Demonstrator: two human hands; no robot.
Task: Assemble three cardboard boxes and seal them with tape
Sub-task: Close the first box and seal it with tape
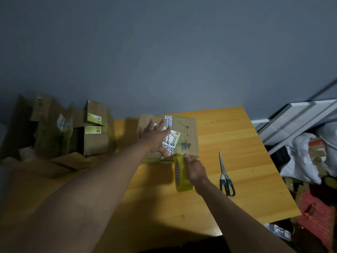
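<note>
Grey wall (164, 52) backs a yellow wooden table (237, 143) where a closed cardboard box (186, 136) sits near the far edge. On its top the left hand (155, 136) lies flat, fingers straight and spread. At the box's near edge the right hand (195, 170) grips a roll of yellowish tape (179, 177). Scissors (225, 176) lie to the right, apart from the box. Open cardboard boxes (76, 132) are piled at the far left, and bags and clutter (306, 157) sit beyond the table's right side
</note>
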